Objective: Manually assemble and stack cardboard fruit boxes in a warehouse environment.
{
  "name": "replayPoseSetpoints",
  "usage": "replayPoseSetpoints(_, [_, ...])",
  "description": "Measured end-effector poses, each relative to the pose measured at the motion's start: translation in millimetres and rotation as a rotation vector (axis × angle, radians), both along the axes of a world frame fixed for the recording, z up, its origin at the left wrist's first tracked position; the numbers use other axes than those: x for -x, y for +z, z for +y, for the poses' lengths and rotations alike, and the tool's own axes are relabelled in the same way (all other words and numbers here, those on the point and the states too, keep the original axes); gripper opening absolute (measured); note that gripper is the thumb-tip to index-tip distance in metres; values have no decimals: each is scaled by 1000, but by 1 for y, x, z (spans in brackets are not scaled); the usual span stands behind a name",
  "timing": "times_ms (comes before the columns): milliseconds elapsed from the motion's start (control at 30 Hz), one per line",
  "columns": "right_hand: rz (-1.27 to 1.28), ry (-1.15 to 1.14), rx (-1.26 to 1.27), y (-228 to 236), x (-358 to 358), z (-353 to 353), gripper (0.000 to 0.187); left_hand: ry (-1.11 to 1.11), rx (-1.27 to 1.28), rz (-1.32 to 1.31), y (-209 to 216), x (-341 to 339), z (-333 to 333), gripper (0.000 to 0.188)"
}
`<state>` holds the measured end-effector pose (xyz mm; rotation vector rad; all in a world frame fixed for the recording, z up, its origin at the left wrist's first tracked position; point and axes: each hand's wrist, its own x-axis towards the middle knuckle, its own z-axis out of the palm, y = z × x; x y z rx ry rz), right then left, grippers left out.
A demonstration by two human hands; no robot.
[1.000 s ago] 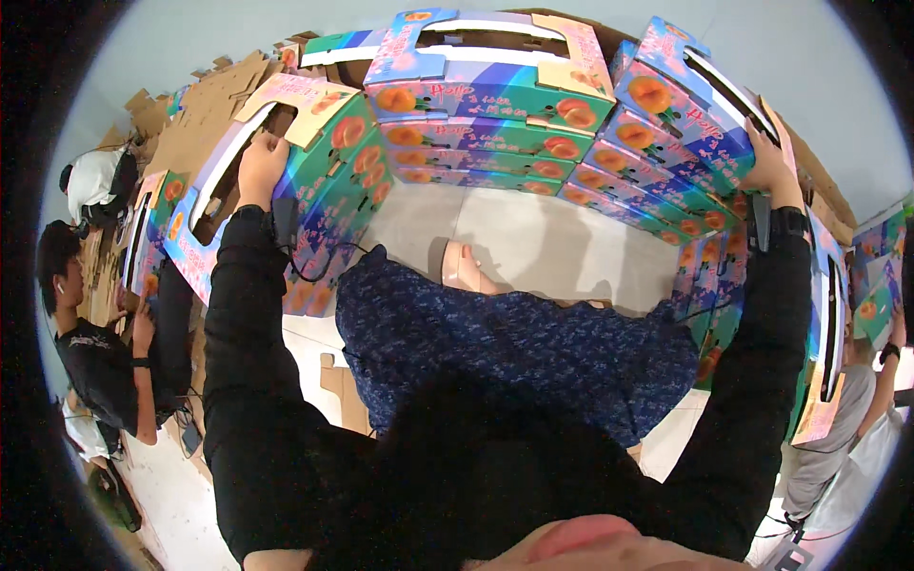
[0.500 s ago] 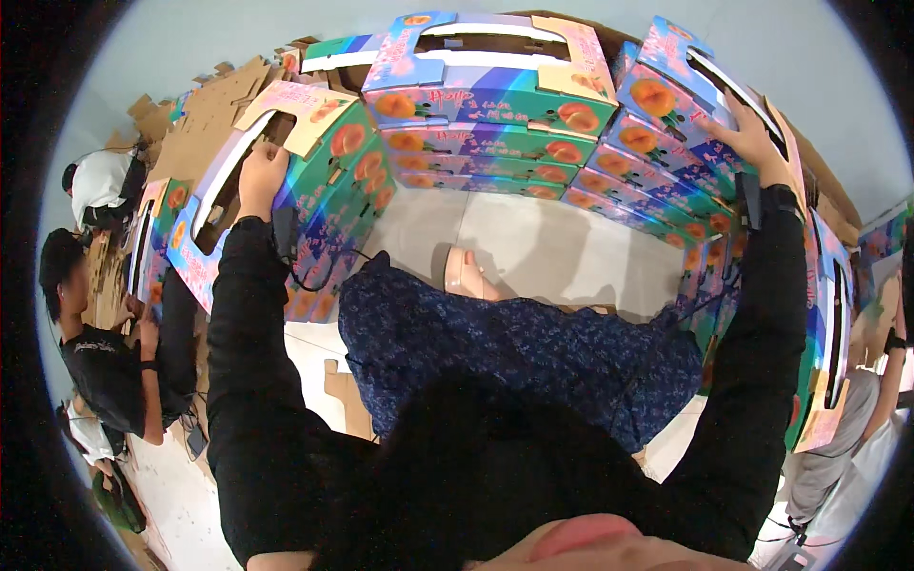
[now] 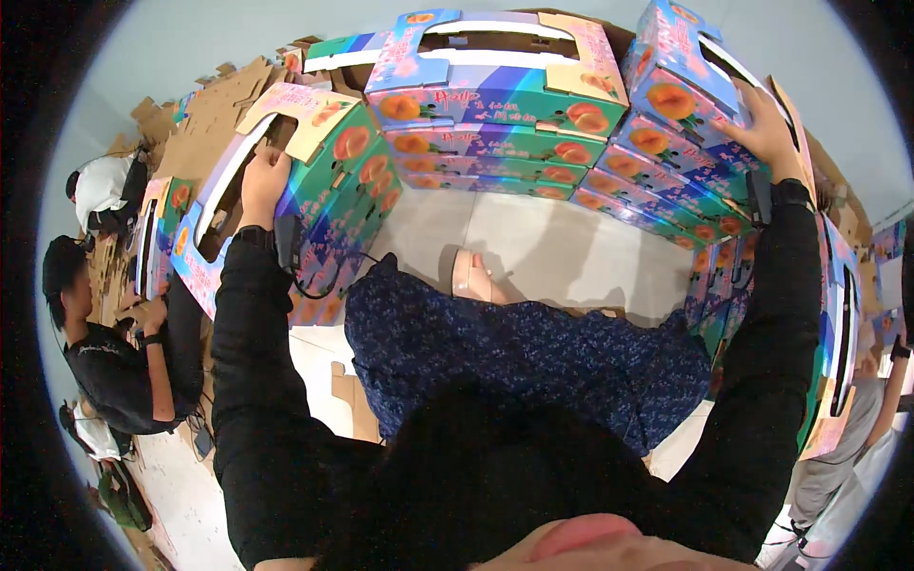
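Note:
My left hand (image 3: 264, 186) is closed on the edge of the top opening of a peach-printed carton (image 3: 345, 143), which tops the left stack. Its fingertips curl into the opening and are partly hidden. My right hand (image 3: 769, 138) grips the upper carton (image 3: 681, 81) of the right stack, thumb on the printed side and fingers over the edge of the opening. Between the two stands a third stack, whose top carton (image 3: 495, 90) has an open cut-out showing brown cardboard inside. All these cartons are pink, blue and green.
Brown flattened cardboard (image 3: 214, 119) leans at the back left. Pale floor (image 3: 562, 243) lies between the stacks and my dark blue patterned skirt (image 3: 524, 362). A person in black (image 3: 114, 371) sits at the left; another person in grey trousers (image 3: 843, 438) is at the right edge.
The right stack's upper carton has shifted slightly against the carton below, with my right hand on it. My left hand keeps its hold. The whole view has moved a little.

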<state>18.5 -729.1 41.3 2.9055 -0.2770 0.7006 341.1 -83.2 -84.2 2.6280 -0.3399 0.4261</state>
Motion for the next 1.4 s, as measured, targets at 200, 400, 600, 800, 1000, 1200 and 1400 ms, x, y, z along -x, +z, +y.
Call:
replayPoseSetpoints(200, [191, -2, 34, 7, 6, 5, 87, 14, -23, 14, 2, -4, 0, 35])
replayPoseSetpoints(400, [204, -47, 129, 6, 9, 22, 82, -1, 7, -16, -2, -6, 3, 35])
replayPoseSetpoints(600, [-107, -118, 417, -40, 25, 29, 71, -4, 39, 4, 1, -2, -4, 36])
replayPoseSetpoints(800, [-155, -167, 78, -106, 60, 122, 86, 12, -46, -3, 0, -7, 6, 36])
replayPoseSetpoints(1000, [-326, -327, -428, -177, 73, 123, 115, -24, -19, -10, -2, -11, -1, 36])
replayPoseSetpoints(1200, [-689, -510, -721, -153, 74, 13, 125, -50, 9, -36, -2, -10, -2, 34])
replayPoseSetpoints(1400, [-640, -619, -667, -149, 69, 4, 123, -41, -12, -99, -2, -8, 3, 36])
